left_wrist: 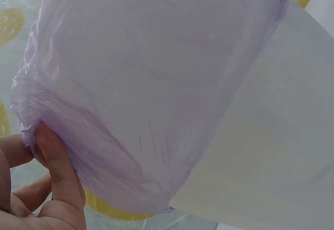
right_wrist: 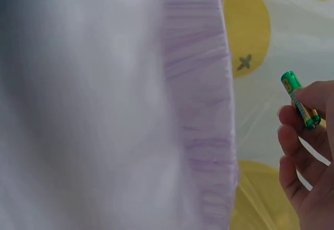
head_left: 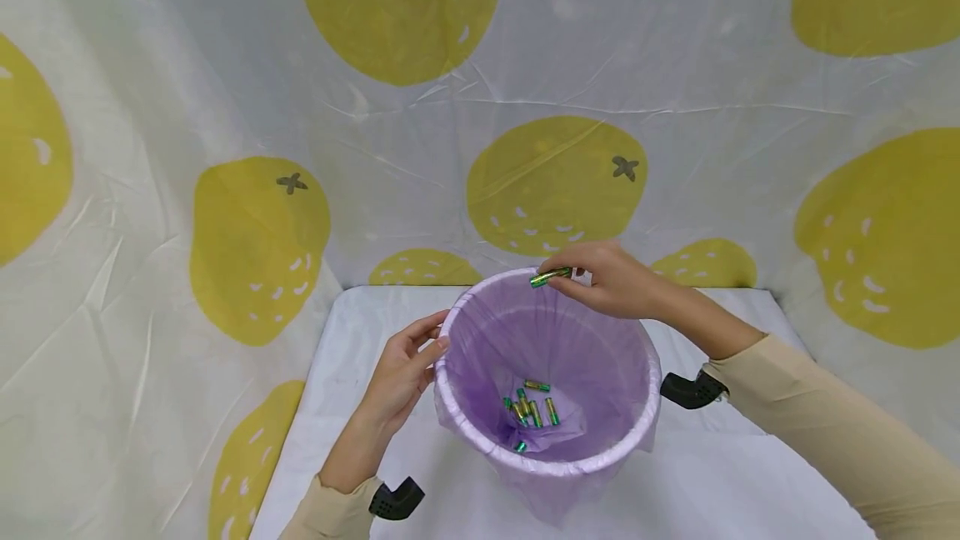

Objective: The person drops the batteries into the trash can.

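A round white trash can [head_left: 649,403], lined with a thin purple plastic bag [head_left: 480,340], stands on the white table. My left hand [head_left: 402,371] grips its rim on the left side. In the left wrist view, my left fingers [left_wrist: 57,159] hold the bag-covered rim. Above the can's far edge, my right hand [head_left: 611,280] pinches a green and gold battery [head_left: 551,277] between thumb and fingers. The right wrist view shows that battery [right_wrist: 301,100] tilted in the fingertips. Several similar batteries [head_left: 535,413] lie at the bottom of the bag.
White cloth with large yellow fruit prints [head_left: 557,186] hangs behind and to both sides. The white tabletop [head_left: 375,332] extends around the can. A black camera mount [head_left: 693,390] sits by the right sleeve, another [head_left: 397,499] by the left sleeve.
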The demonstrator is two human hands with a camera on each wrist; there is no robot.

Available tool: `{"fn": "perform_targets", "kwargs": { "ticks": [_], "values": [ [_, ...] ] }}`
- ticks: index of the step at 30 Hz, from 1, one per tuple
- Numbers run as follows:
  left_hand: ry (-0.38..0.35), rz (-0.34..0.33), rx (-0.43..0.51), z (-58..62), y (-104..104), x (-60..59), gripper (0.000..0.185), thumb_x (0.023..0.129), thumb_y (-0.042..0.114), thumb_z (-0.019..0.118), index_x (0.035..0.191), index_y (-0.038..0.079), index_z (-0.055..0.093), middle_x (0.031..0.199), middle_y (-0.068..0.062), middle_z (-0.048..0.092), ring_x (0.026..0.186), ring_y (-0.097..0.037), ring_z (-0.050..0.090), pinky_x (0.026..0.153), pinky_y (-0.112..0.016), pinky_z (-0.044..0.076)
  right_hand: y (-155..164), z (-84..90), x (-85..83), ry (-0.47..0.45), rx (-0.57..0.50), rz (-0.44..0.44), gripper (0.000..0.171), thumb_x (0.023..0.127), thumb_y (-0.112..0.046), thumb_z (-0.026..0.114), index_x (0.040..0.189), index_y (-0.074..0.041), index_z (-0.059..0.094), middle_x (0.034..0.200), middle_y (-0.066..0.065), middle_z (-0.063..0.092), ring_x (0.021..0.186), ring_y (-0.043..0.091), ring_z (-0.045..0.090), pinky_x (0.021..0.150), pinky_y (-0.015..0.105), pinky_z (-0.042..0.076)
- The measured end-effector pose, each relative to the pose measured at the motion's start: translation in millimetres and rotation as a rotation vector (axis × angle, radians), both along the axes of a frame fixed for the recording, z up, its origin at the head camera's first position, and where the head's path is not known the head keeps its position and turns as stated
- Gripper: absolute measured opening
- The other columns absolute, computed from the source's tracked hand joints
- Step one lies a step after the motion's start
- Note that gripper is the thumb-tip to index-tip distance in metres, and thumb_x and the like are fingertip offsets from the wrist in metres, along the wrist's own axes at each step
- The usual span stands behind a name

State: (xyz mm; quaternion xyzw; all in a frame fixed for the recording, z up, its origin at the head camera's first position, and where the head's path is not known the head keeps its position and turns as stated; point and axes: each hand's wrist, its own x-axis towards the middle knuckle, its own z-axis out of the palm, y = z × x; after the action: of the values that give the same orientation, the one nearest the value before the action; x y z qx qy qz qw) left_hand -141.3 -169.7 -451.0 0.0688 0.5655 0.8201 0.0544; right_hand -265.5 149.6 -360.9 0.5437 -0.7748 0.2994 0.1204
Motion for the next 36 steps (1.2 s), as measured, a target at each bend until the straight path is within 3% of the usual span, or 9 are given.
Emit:
{"fn": "perform_targets", "kwargs": {
  "ticks": [4, 8, 11, 15, 23, 36],
  "values": [
    [0.0, 0.0, 0.0, -0.2, 0.4, -0.2, 0.05, 0.101, -0.002, 0.061, 0.148, -0.01, 0.046, 0.111, -0.01, 0.052, 0.086, -0.015, 0.062, 0.07, -0.025, 0.057, -5.4, 1.1, -1.9, 0.0, 0.025, 0.005, 0.028, 0.092, -0.002, 0.075, 0.12, -0.006, 0.074, 0.114, 0.001, 0.074, 0.088, 0.013, 0.067, 0.07, 0.037, 0.057],
    [0.005, 0.003, -0.006, -0.5, 0.5, -0.8, 0.049, 0.102, -0.001, 0.061, 0.147, -0.01, 0.047, 0.112, -0.011, 0.052, 0.087, -0.016, 0.063, 0.071, -0.025, 0.058, -5.1, 4.3, -1.9, -0.036, 0.081, -0.07, 0.043, 0.096, -0.012, 0.075, 0.138, -0.008, 0.065, 0.131, 0.007, 0.065, 0.1, 0.024, 0.067, 0.082, 0.045, 0.056],
    [0.007, 0.001, -0.011, -0.2, 0.9, -1.0, 0.048, 0.102, -0.001, 0.061, 0.147, -0.01, 0.047, 0.112, -0.011, 0.053, 0.088, -0.016, 0.063, 0.072, -0.025, 0.058, -0.4, 5.9, -1.1, -0.061, 0.089, -0.109, 0.05, 0.097, -0.014, 0.076, 0.144, -0.011, 0.06, 0.135, 0.007, 0.061, 0.101, 0.026, 0.065, 0.08, 0.043, 0.055],
    [-0.002, 0.007, -0.021, 1.7, 0.8, -0.5, 0.048, 0.102, -0.002, 0.061, 0.147, -0.01, 0.047, 0.112, -0.011, 0.053, 0.088, -0.016, 0.063, 0.072, -0.025, 0.057, 8.3, 4.2, -1.2, -0.061, 0.076, -0.105, 0.049, 0.096, -0.01, 0.076, 0.142, -0.009, 0.061, 0.131, 0.007, 0.063, 0.098, 0.025, 0.065, 0.071, 0.039, 0.054],
    [-0.005, 0.007, -0.014, 2.6, 0.6, -0.3, 0.048, 0.102, -0.003, 0.06, 0.147, -0.011, 0.045, 0.112, -0.011, 0.052, 0.087, -0.015, 0.063, 0.071, -0.024, 0.057, 25.3, 0.2, 2.3, -0.088, 0.084, -0.133, 0.045, 0.096, -0.007, 0.074, 0.14, -0.009, 0.062, 0.126, 0.007, 0.067, 0.098, 0.023, 0.066, 0.075, 0.048, 0.057],
    [0.003, 0.005, -0.003, 2.0, 0.6, 0.8, 0.049, 0.102, -0.002, 0.06, 0.148, -0.01, 0.046, 0.114, -0.011, 0.051, 0.086, -0.014, 0.062, 0.07, -0.023, 0.056, 53.1, -0.9, 15.4, -0.059, 0.065, -0.22, 0.04, 0.093, -0.002, 0.075, 0.132, -0.008, 0.067, 0.118, 0.004, 0.07, 0.095, 0.013, 0.065, 0.074, 0.038, 0.058]
  ]
}}
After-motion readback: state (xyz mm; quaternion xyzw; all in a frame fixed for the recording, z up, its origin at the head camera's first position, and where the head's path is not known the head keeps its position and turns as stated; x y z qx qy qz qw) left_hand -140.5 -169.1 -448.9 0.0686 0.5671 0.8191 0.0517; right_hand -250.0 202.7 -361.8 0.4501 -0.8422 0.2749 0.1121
